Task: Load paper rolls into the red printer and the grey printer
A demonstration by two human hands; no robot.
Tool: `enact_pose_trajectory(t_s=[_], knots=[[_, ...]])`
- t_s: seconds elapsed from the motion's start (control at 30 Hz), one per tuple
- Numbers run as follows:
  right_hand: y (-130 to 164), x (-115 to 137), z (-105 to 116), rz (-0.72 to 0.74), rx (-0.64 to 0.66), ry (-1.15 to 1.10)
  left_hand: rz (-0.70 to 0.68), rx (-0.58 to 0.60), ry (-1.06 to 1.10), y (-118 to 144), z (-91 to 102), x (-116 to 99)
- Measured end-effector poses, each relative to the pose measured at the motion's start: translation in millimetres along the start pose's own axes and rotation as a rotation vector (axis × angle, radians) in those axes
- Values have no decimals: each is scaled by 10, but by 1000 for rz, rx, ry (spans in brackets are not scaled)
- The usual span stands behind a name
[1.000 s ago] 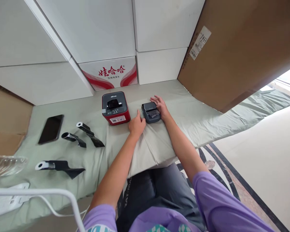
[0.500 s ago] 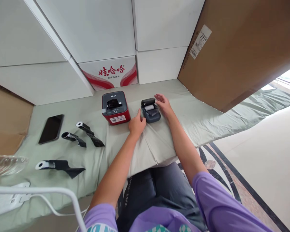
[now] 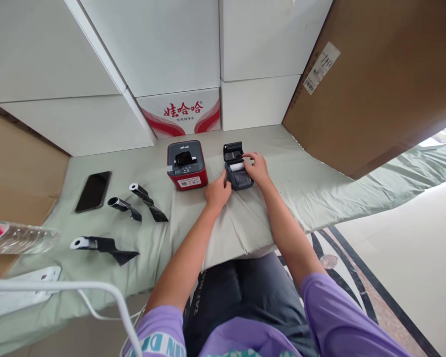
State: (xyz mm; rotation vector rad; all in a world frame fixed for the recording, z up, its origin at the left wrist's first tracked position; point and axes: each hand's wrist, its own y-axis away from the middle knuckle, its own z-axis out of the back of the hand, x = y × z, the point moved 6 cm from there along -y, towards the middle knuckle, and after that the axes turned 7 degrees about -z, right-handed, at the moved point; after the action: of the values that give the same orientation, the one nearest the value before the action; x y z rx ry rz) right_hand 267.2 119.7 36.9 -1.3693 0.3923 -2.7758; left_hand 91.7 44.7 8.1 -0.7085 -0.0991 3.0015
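Observation:
A small dark portable printer (image 3: pixel 240 181) stands on the cloth-covered surface, its lid (image 3: pixel 233 151) flipped up and back. Inside it lies a white paper roll (image 3: pixel 237 167) with a dark strip in front. My left hand (image 3: pixel 218 192) grips the printer's left side, thumb up along the edge and the other fingers curled. From the right, my right hand (image 3: pixel 257 169) reaches over the printer with its fingers apart. One fingertip is by the lid and another by the roll's right end. Left of my left hand stands a red and black printer (image 3: pixel 188 166).
To the left lie a black phone (image 3: pixel 93 192), several black-and-white rolls with loose tails (image 3: pixel 96 244) and a plastic bottle (image 3: pixel 26 239). A white cable (image 3: pixel 96 286) crosses the lower left. White boxes (image 3: pixel 178 44) wall the back; a large brown carton (image 3: pixel 371 74) stands at right.
The printer's lid has swung further back, showing more of the roll. My right hand has moved from beside the lid to over the roll's right end. The view has shifted slightly.

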Motion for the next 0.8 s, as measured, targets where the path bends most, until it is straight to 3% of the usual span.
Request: enact_pose_trajectory(t_s=[0.1, 0.27, 0.37, 0.63, 0.8], knots=[[-4, 43, -5, 27, 111, 228, 3, 7, -3, -1, 0, -1], [-163, 150, -125, -52, 413, 515, -1, 6, 7, 3, 19, -20], [-275, 229, -160, -75, 450, 665, -2, 8, 6, 4, 21, -27], [-442, 266, -282, -21, 565, 815, -15, 27, 49, -26, 0, 0], [-461, 362, -210, 183, 721, 799, -22, 26, 81, -23, 17, 4]])
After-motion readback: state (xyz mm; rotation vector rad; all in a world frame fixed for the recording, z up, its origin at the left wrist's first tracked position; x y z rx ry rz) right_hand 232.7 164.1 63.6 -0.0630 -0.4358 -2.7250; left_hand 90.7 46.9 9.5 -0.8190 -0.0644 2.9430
